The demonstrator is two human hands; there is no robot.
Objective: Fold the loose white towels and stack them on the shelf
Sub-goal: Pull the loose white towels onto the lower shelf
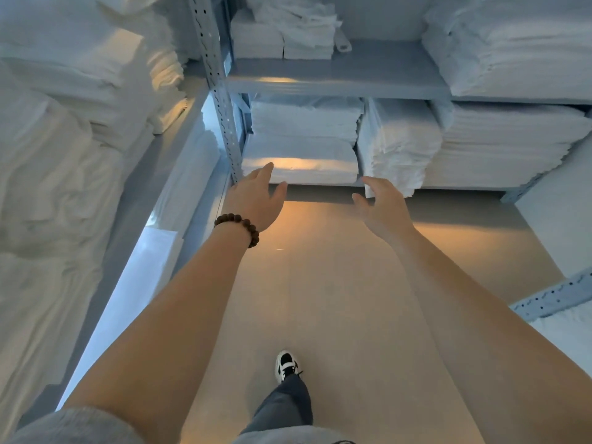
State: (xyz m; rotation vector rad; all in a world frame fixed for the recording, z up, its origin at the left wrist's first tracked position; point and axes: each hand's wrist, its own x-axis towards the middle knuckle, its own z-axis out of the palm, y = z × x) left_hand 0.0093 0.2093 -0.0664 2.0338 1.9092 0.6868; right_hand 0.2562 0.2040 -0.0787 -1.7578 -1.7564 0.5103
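Both arms reach toward the far end. Left hand (256, 197): fingers straight, slightly spread, holding nothing; fingertips overlap the front of the stack of folded towels (301, 149), contact cannot be told. Right hand (381, 206): fingers relaxed, thumb apart, empty, near the stack's right corner. Stack: white, flat, squared edges, many thin layers, on the lower level of the grey metal shelf (352, 80), far centre. More white stacks (480, 145) just right of it. Rumpled white cloth (48, 193) heaped at left. Bead bracelet (238, 227) on left wrist.
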